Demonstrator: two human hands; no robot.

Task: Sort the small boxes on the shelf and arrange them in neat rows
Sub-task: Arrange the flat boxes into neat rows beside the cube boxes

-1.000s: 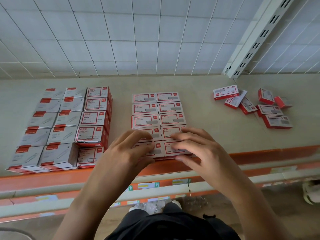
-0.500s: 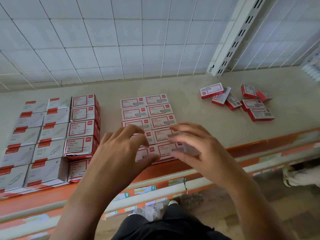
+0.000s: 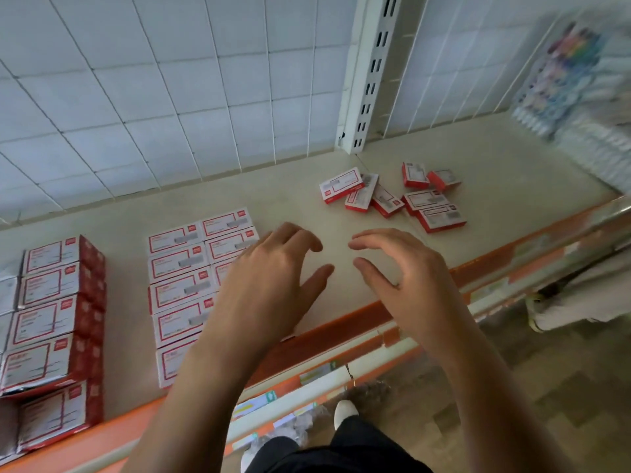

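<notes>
L hand (image 3: pixel 273 278) & R hand (image 3: pixel 406 278) both empty, fingers loosely curled, hovering near the shelf (image 3: pixel 290 192) front edge beside the neat 2-col block of staple boxes (image 3: pixel 184 278); looks btwn picks, so next reach goes back-right to pinch one of the loose boxes (image 3: pixel 392 198).

hands: left (image 3: pixel 273 278), right (image 3: pixel 406 278) empty over shelf (image 3: pixel 300 186) | loose boxes (image 3: pixel 392 196) beyond | arranged boxes (image 3: pixel 191 271) left
</notes>
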